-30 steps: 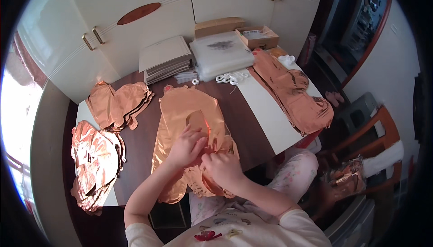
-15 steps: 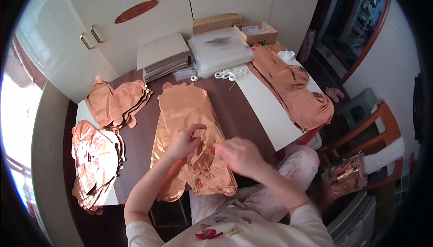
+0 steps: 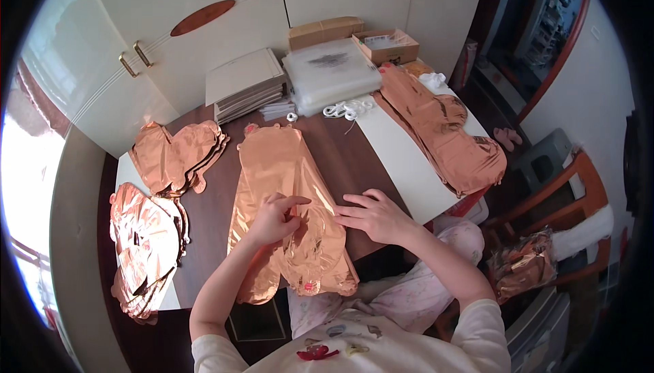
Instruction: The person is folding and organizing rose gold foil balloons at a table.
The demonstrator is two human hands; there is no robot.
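A flat, uninflated copper-coloured foil balloon (image 3: 269, 151) lies in front of me on the dark wooden table, its near end reaching the table's front edge. My left hand (image 3: 276, 220) is over its middle, index finger stretched out and thumb apart, with nothing seen between them. At the balloon's right edge is my right hand (image 3: 375, 216), fingers spread and fingertips at the foil. Whether they press on it I cannot tell. The foil is creased between the hands, and a small red mark shows near its lower end.
More flat copper foil balloons lie in a heart-like pile (image 3: 178, 155), a shiny pile (image 3: 143, 243) at left and a long pile (image 3: 436, 128) at right. Behind are stacked cardboard sheets (image 3: 245, 80), clear plastic bags (image 3: 330, 73), white ribbon (image 3: 347, 109) and an open box (image 3: 386, 47). A wooden chair (image 3: 579, 189) stands right.
My right hand has swung from a blurred, bent pose to spread fingers at the balloon's right edge. The left hand has shifted slightly left, and the bunched foil between them lies flatter.
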